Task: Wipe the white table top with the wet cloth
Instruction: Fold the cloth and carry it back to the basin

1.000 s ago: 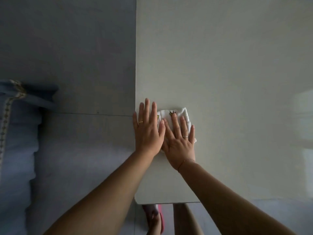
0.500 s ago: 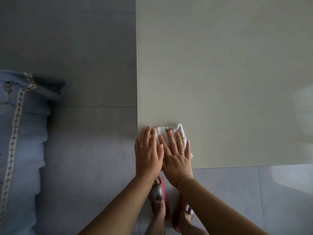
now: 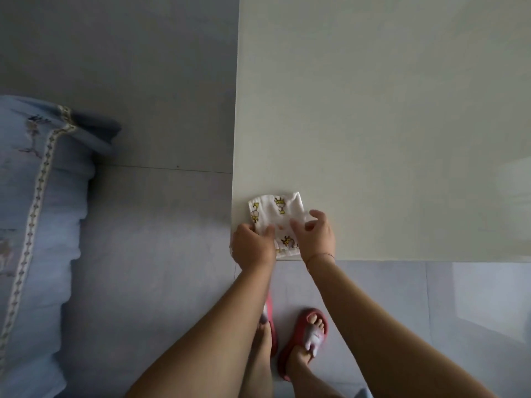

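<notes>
The white table top (image 3: 373, 110) fills the right and upper part of the head view. A white wet cloth (image 3: 277, 212) printed with small yellow giraffes lies folded at the table's near left corner, its near edge reaching the table's front edge. My left hand (image 3: 253, 245) grips the cloth's near left part, thumb on top, at the table corner. My right hand (image 3: 316, 237) is curled over the cloth's right side, thumb and fingertips closing on its edge. The cloth's near part is hidden under both hands.
Grey tiled floor (image 3: 143, 225) lies left of and in front of the table. A light blue quilted bed cover (image 3: 37, 225) with patterned trim lies at the far left. My feet in red slippers (image 3: 304, 337) stand just before the table's front edge.
Both hands drew the cloth back to the table's near left corner while pressing flat on it. Their fingers have since curled and now grasp the cloth's sides, uncovering more of it.
</notes>
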`<state>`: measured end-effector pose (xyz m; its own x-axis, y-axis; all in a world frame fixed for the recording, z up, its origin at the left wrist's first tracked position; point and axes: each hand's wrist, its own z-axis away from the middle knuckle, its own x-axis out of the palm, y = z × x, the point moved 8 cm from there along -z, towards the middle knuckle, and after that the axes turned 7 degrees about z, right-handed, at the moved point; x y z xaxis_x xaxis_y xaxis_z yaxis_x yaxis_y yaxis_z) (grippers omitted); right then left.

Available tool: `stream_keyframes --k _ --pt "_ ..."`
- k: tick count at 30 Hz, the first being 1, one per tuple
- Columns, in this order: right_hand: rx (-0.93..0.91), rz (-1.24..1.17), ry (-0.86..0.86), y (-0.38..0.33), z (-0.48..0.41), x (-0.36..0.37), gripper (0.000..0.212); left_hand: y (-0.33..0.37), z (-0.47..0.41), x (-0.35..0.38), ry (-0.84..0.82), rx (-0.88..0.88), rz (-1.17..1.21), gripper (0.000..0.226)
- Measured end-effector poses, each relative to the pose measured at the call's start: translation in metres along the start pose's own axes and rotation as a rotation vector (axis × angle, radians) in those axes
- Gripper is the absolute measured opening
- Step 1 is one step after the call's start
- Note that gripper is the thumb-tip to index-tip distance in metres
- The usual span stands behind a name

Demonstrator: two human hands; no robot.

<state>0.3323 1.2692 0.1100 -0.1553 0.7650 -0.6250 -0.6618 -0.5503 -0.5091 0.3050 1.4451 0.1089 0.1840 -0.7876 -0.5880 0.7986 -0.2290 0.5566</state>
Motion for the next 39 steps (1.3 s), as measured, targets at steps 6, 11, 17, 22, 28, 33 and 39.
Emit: stream_keyframes --k 6,11,17,22,28,33,39 --pt "-0.002 -0.055 -0.09 -0.009 -0.007 -0.007 0.011 0.012 0.001 -0.002 -0.149 0.058 0.078 0.014" --pt "0.038 -0.255 -0.123 -0.011 0.011 -0.046 0.01 0.038 0.024 -0.021 -0.275 0.096 0.168 0.013" --pt "-0.025 -0.371 -0.067 -0.05 0.057 -0.149 0.011 0.134 0.089 -0.049 -0.375 0.227 0.223 0.016" --pt "-0.138 -0.474 0.019 -0.09 0.113 -0.266 0.013 0.231 0.184 -0.074 -0.474 0.386 0.276 0.032" --pt "-0.268 -0.61 0.11 -0.075 0.187 -0.387 0.009 0.298 0.306 -0.074 -0.68 0.631 0.264 0.033" --pt "-0.261 -0.708 0.206 -0.027 0.22 -0.447 0.01 0.317 0.383 -0.048 -0.817 0.77 0.222 0.038" --pt "-0.197 -0.872 0.384 0.016 0.237 -0.499 0.006 0.355 0.442 -0.007 -0.948 0.92 0.119 0.04"
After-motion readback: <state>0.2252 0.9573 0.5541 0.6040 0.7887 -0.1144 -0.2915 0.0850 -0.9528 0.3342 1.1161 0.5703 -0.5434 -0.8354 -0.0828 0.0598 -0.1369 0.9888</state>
